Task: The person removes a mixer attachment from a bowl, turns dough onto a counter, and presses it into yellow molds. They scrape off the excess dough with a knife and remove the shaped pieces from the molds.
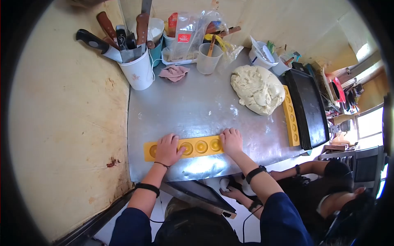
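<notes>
A long yellow mould (201,147) with a row of round cavities lies near the front edge of the metal table (184,108). My left hand (167,150) is closed over its left part, with the fingers over the far edge and the thumb beside a cavity. At the right end, my right hand (231,141) grips the same mould with its fingers curled over the far side. The cavities between my hands look bare, and those under my hands are partly hidden. Farther back on the right sits a large lump of pale dough (258,90).
A second yellow mould (291,119) stands beside black baking trays (310,108) on the right. Knives fill a white container (139,74) at the back left, near a pink cloth (174,73) and a plastic jug (208,61). Another person (316,184) is at lower right.
</notes>
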The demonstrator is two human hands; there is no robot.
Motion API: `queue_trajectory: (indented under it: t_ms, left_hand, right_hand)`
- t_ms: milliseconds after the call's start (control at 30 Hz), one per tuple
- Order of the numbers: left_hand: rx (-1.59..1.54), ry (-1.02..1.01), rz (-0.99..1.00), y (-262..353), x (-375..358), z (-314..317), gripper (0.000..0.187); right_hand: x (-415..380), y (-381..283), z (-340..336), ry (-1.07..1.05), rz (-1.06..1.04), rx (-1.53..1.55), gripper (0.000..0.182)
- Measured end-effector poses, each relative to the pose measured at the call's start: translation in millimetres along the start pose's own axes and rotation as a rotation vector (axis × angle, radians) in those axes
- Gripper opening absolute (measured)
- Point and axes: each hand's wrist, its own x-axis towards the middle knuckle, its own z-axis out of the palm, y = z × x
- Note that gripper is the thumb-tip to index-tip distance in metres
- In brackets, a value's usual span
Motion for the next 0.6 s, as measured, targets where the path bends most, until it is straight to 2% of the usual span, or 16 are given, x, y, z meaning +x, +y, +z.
queue_trajectory:
  t_ms: [33,167,367,467,533,567,600]
  left_hand:
    - [0.053,-0.03,-0.016,-1,-3,-3,0.048]
    - [0.081,-0.097,-0.028,3,0,-5,0.046]
    - [0.09,-0.059,0.005,3,2,-6,0.046]
    - [0.076,-0.044,-0.003,4,3,-10,0.047]
    - [0.069,-0.013,0.037,2,0,-8,0.045]
    - [0.066,0.014,0.031,2,-3,-8,0.045]
    - [0.062,0.0,0.035,1,-4,-7,0.045]
  right_hand:
    - [-3,-9,-4,0.019,-0.006,-0.102,0.027]
    - [9,-13,-6,-0.038,-0.006,-0.025,0.024]
    - [26,-7,2,-0.062,-0.063,0.04,0.025]
    - [32,-7,4,0.032,-0.022,0.123,0.028]
    - [35,-7,4,0.046,0.127,0.161,0.029]
    - [39,0,11,0.058,0.104,0.149,0.029]
    - [49,13,23,-0.01,0.359,0.393,0.031]
